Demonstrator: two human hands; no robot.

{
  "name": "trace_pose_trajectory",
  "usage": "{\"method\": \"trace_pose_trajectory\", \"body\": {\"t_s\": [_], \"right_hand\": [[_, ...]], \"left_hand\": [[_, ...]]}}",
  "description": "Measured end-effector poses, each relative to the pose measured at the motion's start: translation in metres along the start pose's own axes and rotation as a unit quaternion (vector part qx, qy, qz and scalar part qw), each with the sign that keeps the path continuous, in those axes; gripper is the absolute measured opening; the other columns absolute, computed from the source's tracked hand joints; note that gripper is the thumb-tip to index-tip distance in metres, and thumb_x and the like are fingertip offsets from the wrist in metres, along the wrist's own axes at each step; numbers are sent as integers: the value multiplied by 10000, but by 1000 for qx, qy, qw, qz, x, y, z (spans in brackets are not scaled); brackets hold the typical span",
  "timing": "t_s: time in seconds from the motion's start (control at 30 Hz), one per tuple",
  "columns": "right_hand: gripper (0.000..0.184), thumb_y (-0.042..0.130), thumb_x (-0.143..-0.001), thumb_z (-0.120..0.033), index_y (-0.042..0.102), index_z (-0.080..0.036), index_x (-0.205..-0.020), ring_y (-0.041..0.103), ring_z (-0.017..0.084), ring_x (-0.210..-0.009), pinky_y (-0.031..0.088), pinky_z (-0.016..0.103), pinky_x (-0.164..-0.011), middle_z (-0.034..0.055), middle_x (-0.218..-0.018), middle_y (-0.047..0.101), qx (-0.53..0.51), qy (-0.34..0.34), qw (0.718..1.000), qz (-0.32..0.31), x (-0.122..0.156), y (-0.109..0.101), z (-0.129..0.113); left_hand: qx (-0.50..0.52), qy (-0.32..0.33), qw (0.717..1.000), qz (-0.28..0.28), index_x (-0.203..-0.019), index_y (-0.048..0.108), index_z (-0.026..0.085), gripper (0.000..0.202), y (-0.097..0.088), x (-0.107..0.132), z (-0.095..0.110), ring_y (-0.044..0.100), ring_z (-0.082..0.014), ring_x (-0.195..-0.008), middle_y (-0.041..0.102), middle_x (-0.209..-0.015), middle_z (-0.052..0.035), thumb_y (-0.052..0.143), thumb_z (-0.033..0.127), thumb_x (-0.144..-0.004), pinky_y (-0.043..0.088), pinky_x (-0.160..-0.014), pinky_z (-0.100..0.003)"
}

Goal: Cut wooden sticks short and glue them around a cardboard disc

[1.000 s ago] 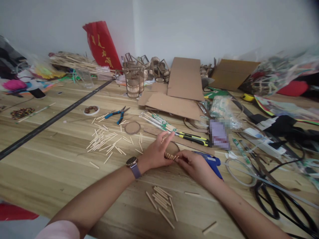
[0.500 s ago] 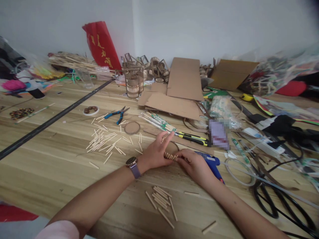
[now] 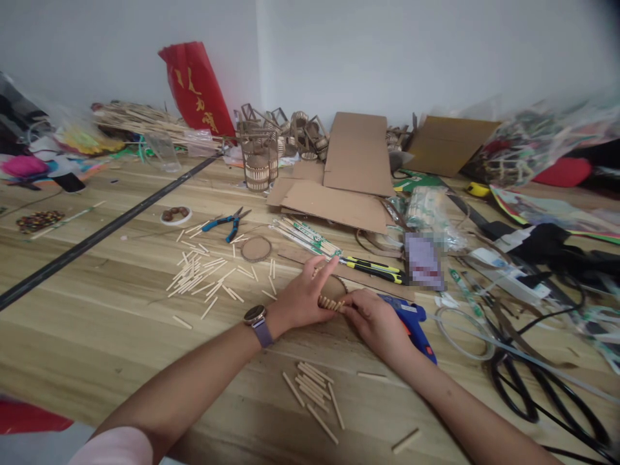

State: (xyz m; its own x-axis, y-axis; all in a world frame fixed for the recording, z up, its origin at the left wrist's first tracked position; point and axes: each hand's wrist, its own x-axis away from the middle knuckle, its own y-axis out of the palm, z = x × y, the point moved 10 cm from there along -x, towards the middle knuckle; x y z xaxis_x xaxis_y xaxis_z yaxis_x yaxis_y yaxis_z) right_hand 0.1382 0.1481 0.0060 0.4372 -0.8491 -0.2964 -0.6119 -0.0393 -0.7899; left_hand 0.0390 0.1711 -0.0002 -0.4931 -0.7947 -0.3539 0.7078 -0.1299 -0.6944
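A round cardboard piece with short wooden sticks standing side by side along its near edge lies between my hands. My left hand curls around its left side, thumb low by the sticks and forefinger stretched across the top. The fingertips of my right hand pinch at the right end of the stick row, on a small stick mostly hidden by the fingers. Just beyond my right hand rests a blue glue gun, partly covered by it. A small pile of cut sticks lies nearer me.
More cut sticks are scattered to the left, near blue-handled pliers and another cardboard disc. Yellow-black cutters lie beyond my hands. Cardboard sheets and small stick-sided baskets stand farther back. Black scissors lie right.
Both hands keep nearly the same hold on the cardboard piece and the stick row. My right hand and forearm have shifted very slightly; the camera view has drifted a little.
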Motion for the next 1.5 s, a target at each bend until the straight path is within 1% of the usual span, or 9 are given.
{"method": "trace_pose_trajectory", "body": {"t_s": [0.37,0.6,0.87,1.0,1.07,1.17,1.27,1.37,1.5], "right_hand": [[150,515,-830,-133,625,-215,-770,593,211,-749,468,325,-691,52,-773,683,17,0,1000,11,0,-2,-2],[149,512,-838,-135,612,-214,-761,591,207,-741,457,312,-670,48,-760,670,23,-2,1000,13,0,-4,-5],[141,535,-834,-109,612,-207,-768,584,204,-740,462,314,-674,44,-759,663,22,-15,999,21,1,-1,0],[135,547,-841,-124,617,-212,-766,591,207,-759,477,319,-688,47,-771,663,18,-24,999,19,1,0,-3],[125,547,-846,-129,636,-209,-807,598,211,-805,489,325,-720,60,-812,662,17,-34,999,17,1,-2,-7],[141,565,-843,-145,654,-192,-942,607,222,-884,502,338,-769,90,-909,658,21,-45,998,23,2,-11,-13],[170,569,-850,-185,649,-184,-1000,616,228,-891,507,346,-768,98,-928,660,33,-36,998,36,2,-22,-15],[163,573,-848,-213,663,-183,-981,627,222,-823,503,328,-710,82,-863,665,50,-11,998,21,-1,-22,-13],[105,568,-840,-188,664,-190,-881,622,203,-771,475,299,-681,58,-809,660,52,11,998,-20,-3,-9,-12]], "left_hand": [[-1,3,1000,-12,-1474,117,267,1119,1,0,-1,364,-354,-1328,206,-1458,-171,827,263,-609,421,-1039,-489],[8,-1,1000,-22,-1473,112,297,1208,3,1,-1,354,-378,-1330,200,-1463,-169,879,277,-540,407,-1040,-530],[15,-4,1000,-15,-1470,137,284,1147,1,-1,0,369,-362,-1324,224,-1447,-164,854,234,-576,390,-1062,-515],[14,-6,1000,-8,-1472,125,283,1117,0,0,-1,363,-352,-1331,233,-1438,-158,834,246,-610,373,-1078,-511],[19,-4,1000,-5,-1472,126,286,1103,0,0,0,357,-350,-1335,225,-1443,-152,826,258,-621,364,-1086,-510],[27,-4,1000,-6,-1471,133,274,1092,-1,0,0,349,-350,-1338,209,-1449,-158,823,280,-625,356,-1093,-507],[27,-3,1000,-9,-1473,125,261,1091,-1,0,0,338,-346,-1345,199,-1453,-160,808,230,-622,345,-1102,-500],[30,1,1000,-8,-1474,120,257,1085,-1,0,1,337,-342,-1346,190,-1458,-157,791,201,-623,336,-1108,-494],[34,5,999,-7,-1472,126,243,1056,-1,0,1,351,-340,-1337,210,-1439,-168,794,283,-654,340,-1103,-503]]}}
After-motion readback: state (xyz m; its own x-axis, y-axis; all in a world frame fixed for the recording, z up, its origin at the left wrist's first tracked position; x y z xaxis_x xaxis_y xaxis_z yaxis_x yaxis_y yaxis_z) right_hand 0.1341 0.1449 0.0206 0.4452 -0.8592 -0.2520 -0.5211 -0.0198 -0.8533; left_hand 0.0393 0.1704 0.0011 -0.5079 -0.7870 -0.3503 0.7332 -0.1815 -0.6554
